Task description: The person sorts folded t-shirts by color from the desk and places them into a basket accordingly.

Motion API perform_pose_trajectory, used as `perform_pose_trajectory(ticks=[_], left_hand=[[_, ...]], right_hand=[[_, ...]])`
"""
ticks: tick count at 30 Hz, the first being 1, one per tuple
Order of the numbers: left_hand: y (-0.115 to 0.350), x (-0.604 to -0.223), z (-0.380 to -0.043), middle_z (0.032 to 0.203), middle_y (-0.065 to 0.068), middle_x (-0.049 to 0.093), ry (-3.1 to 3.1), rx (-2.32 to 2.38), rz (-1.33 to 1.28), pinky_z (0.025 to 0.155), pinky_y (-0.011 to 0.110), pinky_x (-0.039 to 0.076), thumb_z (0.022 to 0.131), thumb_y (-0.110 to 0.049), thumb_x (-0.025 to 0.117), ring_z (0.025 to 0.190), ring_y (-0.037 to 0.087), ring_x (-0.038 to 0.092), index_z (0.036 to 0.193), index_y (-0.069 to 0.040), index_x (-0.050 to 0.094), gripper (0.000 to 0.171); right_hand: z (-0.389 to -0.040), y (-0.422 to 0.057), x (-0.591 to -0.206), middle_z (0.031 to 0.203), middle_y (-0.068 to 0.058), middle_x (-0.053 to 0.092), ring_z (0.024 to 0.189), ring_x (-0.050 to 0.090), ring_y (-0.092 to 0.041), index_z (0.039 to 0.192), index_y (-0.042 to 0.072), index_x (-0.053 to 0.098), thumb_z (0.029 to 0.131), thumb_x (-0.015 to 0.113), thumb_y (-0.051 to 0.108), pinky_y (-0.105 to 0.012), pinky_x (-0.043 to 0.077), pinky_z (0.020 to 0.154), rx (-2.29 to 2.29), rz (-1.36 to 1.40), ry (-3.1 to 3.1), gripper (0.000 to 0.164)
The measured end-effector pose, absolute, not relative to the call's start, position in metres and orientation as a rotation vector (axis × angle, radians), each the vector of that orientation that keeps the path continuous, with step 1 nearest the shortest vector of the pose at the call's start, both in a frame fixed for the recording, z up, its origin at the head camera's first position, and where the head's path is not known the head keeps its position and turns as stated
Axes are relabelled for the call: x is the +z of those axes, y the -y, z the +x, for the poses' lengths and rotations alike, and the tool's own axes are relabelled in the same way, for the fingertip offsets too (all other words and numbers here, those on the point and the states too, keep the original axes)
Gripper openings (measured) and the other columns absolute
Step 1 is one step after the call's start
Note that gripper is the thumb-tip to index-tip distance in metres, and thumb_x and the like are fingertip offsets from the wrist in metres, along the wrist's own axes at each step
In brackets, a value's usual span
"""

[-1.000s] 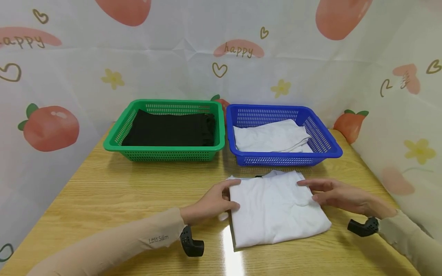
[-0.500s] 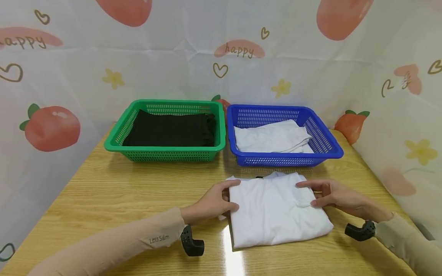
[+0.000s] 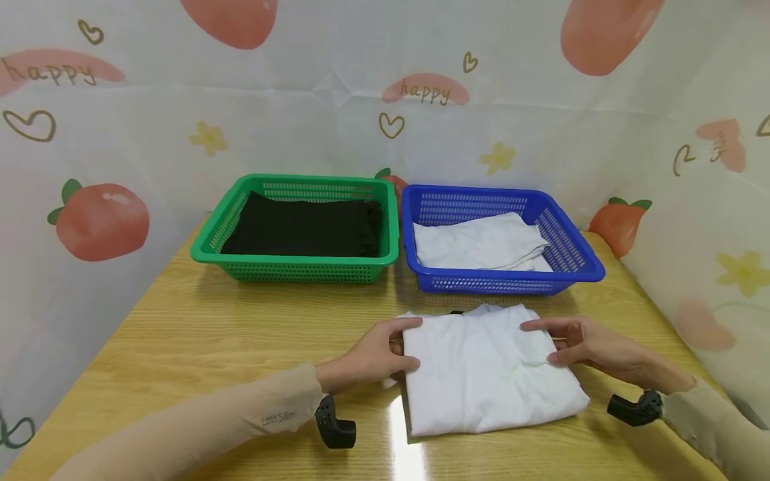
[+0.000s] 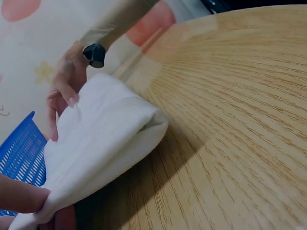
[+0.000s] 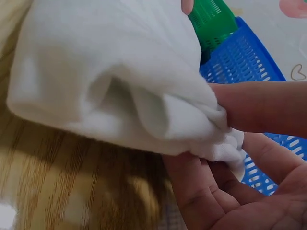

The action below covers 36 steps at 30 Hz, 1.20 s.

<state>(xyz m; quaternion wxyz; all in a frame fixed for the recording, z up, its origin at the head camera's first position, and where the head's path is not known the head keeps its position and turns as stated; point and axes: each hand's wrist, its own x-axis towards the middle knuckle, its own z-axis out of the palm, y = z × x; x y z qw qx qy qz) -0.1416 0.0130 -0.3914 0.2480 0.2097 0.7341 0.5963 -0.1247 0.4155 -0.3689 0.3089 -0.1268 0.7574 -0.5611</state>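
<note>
A folded white shirt [image 3: 481, 374] is held by its two sides in front of the blue basket. At its left edge my left hand [image 3: 375, 354] pinches the cloth, thumb on top and fingers underneath. My right hand [image 3: 607, 351] grips the right edge the same way; the right wrist view shows the thumb above and fingers below the bunched layers of the shirt [image 5: 120, 81]. In the left wrist view the near side of the shirt [image 4: 105, 129] stands off the table with a shadow below. A small dark patch shows at its far edge.
Behind the shirt stands a blue basket [image 3: 505, 283] with folded white cloth [image 3: 475, 242] in it. Left of it, a green basket [image 3: 295, 259] holds folded black cloth [image 3: 301, 227]. Both rest on the wooden table [image 3: 240, 334], against a printed backdrop [image 3: 301, 133].
The head view has shifted slightly, so everything sits a little further right in it. Both hands keep their hold on the shirt, which stays nearly in place.
</note>
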Motion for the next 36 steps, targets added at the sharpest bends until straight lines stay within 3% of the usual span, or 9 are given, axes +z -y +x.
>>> perform_pose_trajectory(ticks=[4, 9, 13, 16, 21, 26, 30, 32, 36], left_hand=[[-0.01, -0.389, -0.139, 0.107, 0.01, 0.063, -1.963, 1.645, 0.555, 0.062, 0.03, 0.053, 0.088, 0.002, 0.07, 0.074, 0.016, 0.06, 0.149, -0.006, 0.042, 0.068], [-0.006, -0.383, -0.14, 0.132, 0.016, 0.053, -1.933, 1.699, 0.58, 0.071, 0.036, 0.056, 0.088, 0.002, 0.07, 0.09, 0.022, 0.064, 0.148, -0.007, 0.043, 0.066], [0.0, -0.375, -0.143, 0.145, 0.014, 0.043, -1.901, 1.736, 0.594, 0.082, 0.036, 0.055, 0.089, 0.002, 0.07, 0.108, 0.025, 0.062, 0.148, -0.007, 0.044, 0.065], [0.005, -0.367, -0.143, 0.143, 0.013, 0.045, -1.878, 1.745, 0.639, 0.085, 0.036, 0.054, 0.09, 0.001, 0.069, 0.111, 0.026, 0.061, 0.149, -0.008, 0.042, 0.066], [0.01, -0.355, -0.143, 0.148, 0.011, 0.04, -1.894, 1.743, 0.761, 0.085, 0.035, 0.053, 0.091, 0.0, 0.069, 0.109, 0.025, 0.06, 0.151, -0.007, 0.038, 0.068], [0.01, -0.341, -0.146, 0.145, 0.012, 0.042, -1.948, 1.756, 0.884, 0.086, 0.035, 0.053, 0.091, -0.001, 0.069, 0.106, 0.026, 0.06, 0.15, -0.004, 0.039, 0.066], [0.005, -0.328, -0.157, 0.145, 0.014, 0.042, -1.974, 1.819, 0.949, 0.091, 0.037, 0.051, 0.091, 0.0, 0.068, 0.112, 0.027, 0.058, 0.149, -0.002, 0.038, 0.066], [0.0, -0.322, -0.165, 0.146, 0.015, 0.04, -1.981, 1.849, 0.964, 0.093, 0.038, 0.05, 0.092, 0.0, 0.067, 0.116, 0.028, 0.057, 0.15, -0.003, 0.037, 0.066], [-0.01, -0.31, -0.18, 0.143, 0.013, 0.043, -1.96, 1.912, 0.917, 0.089, 0.038, 0.052, 0.093, 0.002, 0.065, 0.116, 0.027, 0.057, 0.151, -0.009, 0.036, 0.065]], right_hand=[[-0.123, -0.415, -0.364, 0.157, -0.025, 0.014, 0.126, 0.042, -0.005, 0.149, 0.001, 0.04, 0.094, 0.06, 0.0, -0.035, 0.046, 0.097, -1.477, -0.347, -2.02, 0.058], [-0.121, -0.414, -0.356, 0.158, -0.027, 0.007, 0.126, 0.038, 0.001, 0.15, 0.003, 0.039, 0.096, 0.058, 0.0, -0.033, 0.045, 0.097, -1.482, -0.365, -2.028, 0.057], [-0.121, -0.412, -0.349, 0.159, -0.015, 0.015, 0.128, 0.038, 0.001, 0.149, 0.003, 0.04, 0.096, 0.057, -0.001, -0.034, 0.045, 0.096, -1.497, -0.391, -2.051, 0.056], [-0.121, -0.41, -0.341, 0.156, -0.002, 0.031, 0.128, 0.041, -0.004, 0.149, 0.001, 0.04, 0.096, 0.056, -0.003, -0.035, 0.046, 0.095, -1.508, -0.45, -2.061, 0.056], [-0.119, -0.408, -0.322, 0.152, 0.007, 0.037, 0.12, 0.046, -0.008, 0.149, 0.001, 0.04, 0.096, 0.055, -0.006, -0.034, 0.048, 0.09, -1.515, -0.52, -2.104, 0.055], [-0.118, -0.41, -0.301, 0.151, -0.003, 0.041, 0.12, 0.045, -0.011, 0.15, 0.007, 0.04, 0.096, 0.057, -0.003, -0.033, 0.047, 0.089, -1.456, -0.496, -2.213, 0.057], [-0.125, -0.41, -0.283, 0.155, -0.006, 0.034, 0.112, 0.054, -0.017, 0.151, 0.007, 0.039, 0.096, 0.057, -0.005, -0.031, 0.047, 0.088, -1.48, -0.484, -2.262, 0.058], [-0.131, -0.41, -0.274, 0.157, -0.005, 0.03, 0.114, 0.051, -0.016, 0.151, 0.006, 0.039, 0.096, 0.056, -0.007, -0.029, 0.047, 0.087, -1.516, -0.499, -2.28, 0.059], [-0.144, -0.411, -0.261, 0.129, -0.006, 0.053, 0.106, 0.05, -0.017, 0.151, 0.005, 0.038, 0.095, 0.055, -0.01, -0.027, 0.046, 0.086, -1.578, -0.506, -2.297, 0.06]])
